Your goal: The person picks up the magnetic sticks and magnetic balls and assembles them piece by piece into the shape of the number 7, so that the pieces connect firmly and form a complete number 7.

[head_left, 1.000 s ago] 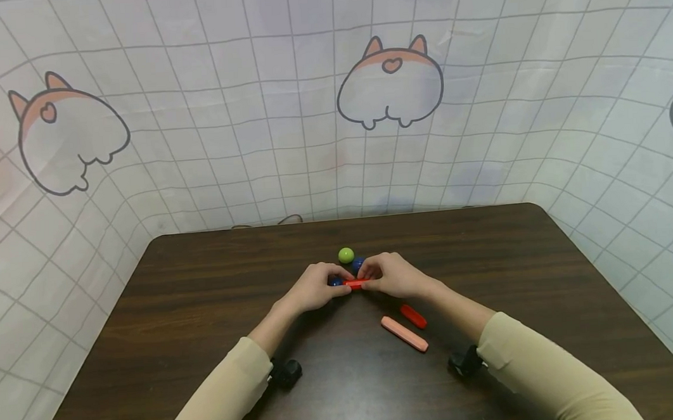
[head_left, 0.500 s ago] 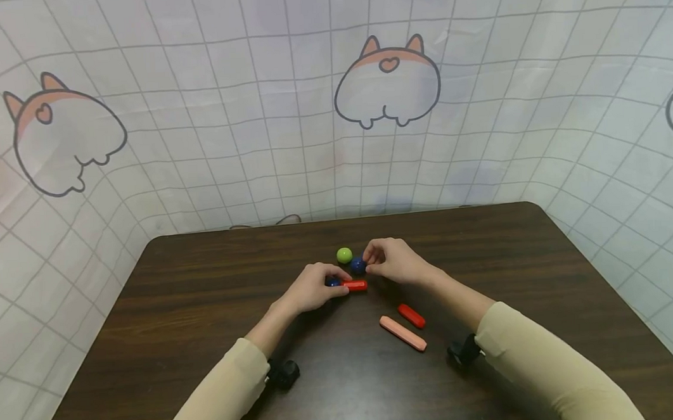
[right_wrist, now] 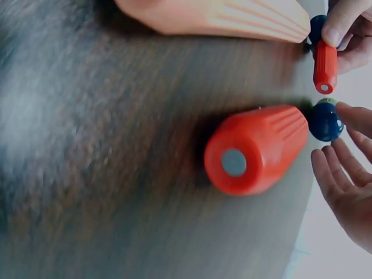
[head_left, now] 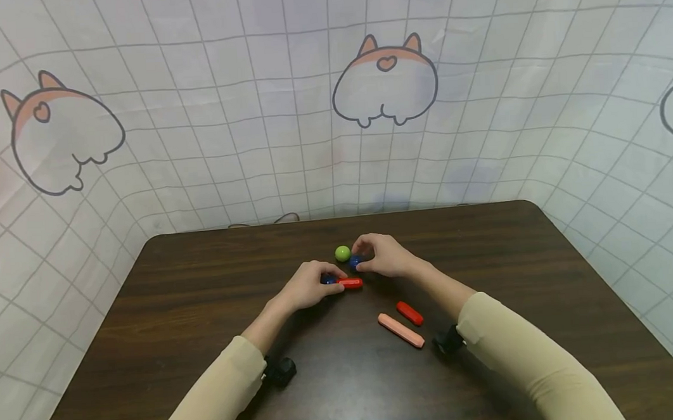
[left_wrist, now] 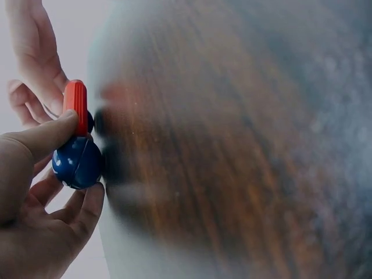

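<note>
Currently pinching red stick (head_left: 352, 283) in left hand (head_left: 309, 285), end-on against blue ball (left_wrist: 77, 163) within same grip; holding second blue ball (right_wrist: 325, 121) between thumb and fingers of right hand (head_left: 388, 257), just beside green ball (head_left: 342, 254).

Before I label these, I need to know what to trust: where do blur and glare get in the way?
Head view: fairly even light, mostly sharp, with glare on the near tabletop. Left wrist view: tabletop smeared and hazy, but the near blue ball and red stick look clearer. Right wrist view: tabletop blurred, with a pale sheen at left.
</note>
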`<action>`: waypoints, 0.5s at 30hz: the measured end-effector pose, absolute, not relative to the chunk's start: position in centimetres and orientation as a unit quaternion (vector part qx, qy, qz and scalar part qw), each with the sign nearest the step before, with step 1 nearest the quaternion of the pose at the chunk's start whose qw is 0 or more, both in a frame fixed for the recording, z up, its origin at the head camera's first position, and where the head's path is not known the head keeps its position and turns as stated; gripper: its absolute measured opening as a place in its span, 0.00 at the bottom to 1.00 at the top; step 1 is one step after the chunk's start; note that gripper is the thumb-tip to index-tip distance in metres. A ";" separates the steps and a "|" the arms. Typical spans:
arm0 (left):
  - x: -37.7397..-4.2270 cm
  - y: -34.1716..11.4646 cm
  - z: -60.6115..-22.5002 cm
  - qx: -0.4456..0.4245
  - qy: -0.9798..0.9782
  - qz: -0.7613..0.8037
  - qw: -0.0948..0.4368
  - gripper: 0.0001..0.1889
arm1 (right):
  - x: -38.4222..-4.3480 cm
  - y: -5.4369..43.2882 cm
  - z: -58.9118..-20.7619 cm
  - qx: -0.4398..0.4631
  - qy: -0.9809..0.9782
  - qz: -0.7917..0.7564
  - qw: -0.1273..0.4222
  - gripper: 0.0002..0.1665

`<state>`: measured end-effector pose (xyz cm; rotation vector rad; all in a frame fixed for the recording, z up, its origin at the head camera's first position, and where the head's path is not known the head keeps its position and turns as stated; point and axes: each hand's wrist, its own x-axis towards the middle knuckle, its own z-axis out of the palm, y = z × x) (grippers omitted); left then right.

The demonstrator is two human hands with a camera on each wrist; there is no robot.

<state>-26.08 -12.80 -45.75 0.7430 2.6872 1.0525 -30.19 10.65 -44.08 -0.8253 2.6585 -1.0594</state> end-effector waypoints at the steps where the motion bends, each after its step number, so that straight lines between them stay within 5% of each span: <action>1: -26.1 -12.8 -45.8 0.250 0.898 0.352 0.080 0.09 | -30.2 10.6 -44.2 -0.276 0.890 -0.352 0.084 0.18; 15: -26.3 -13.3 -45.7 0.238 0.899 0.359 0.079 0.09 | -30.2 10.6 -44.7 -0.276 0.894 -0.341 0.091 0.16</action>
